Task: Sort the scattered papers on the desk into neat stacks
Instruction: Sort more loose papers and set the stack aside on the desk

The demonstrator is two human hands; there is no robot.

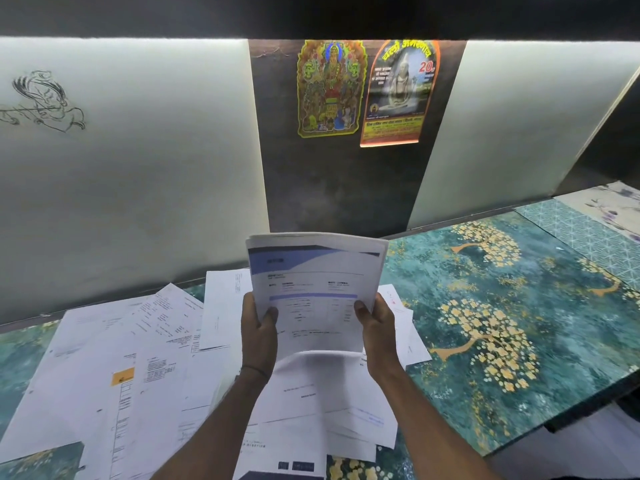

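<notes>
Both hands up off the desk (519,341) now, left hand (259,332) and right hand (377,329) each pinching a side of the sheaf of printed sheets (313,289), thumbs on front, above the scattered papers (138,358).

Upright, slightly bowed sheaf (313,296), blue-banded top sheet; loose white papers (114,358) overlapping askew on worktop (502,306) beneath.

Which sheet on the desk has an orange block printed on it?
The sheet lying left of the left hand; no other desk sheet shows orange.
</notes>
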